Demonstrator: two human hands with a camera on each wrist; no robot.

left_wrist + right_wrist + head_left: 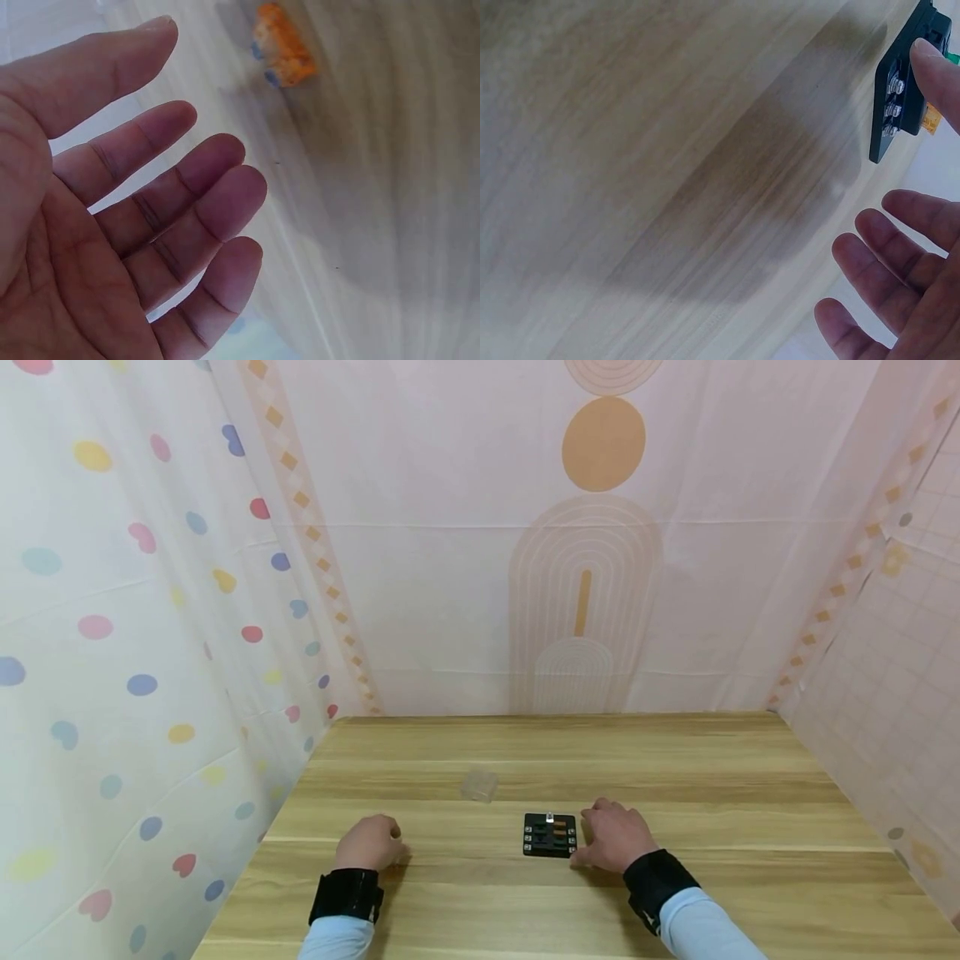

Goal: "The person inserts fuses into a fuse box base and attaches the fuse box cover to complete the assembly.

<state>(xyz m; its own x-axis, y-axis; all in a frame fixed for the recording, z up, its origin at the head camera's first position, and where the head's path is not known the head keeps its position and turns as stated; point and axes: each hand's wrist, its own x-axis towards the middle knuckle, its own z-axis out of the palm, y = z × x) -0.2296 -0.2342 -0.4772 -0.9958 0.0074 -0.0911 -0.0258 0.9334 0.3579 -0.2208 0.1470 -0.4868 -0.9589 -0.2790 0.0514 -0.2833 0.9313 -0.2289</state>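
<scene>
A black fuse block (pixel 550 836) lies flat on the table, with screw terminals along its sides and orange pieces in its slots. Beside its right edge is my right hand (pixel 617 835), fingers spread and loosely bent. In the right wrist view the thumb (pixel 939 79) overlaps the block (pixel 900 97); contact cannot be told. My left hand (pixel 371 842) hovers over the table to the left, palm empty and fingers relaxed. Past those fingertips, the left wrist view has a small orange piece (pixel 283 46) with blue bits, too blurred to identify.
A clear plastic cover (pixel 479 785) lies on the wooden table (pixel 675 752) behind and left of the fuse block. Printed curtains (pixel 435 568) hang along the back and both sides. Each wrist wears a black band (pixel 347 895).
</scene>
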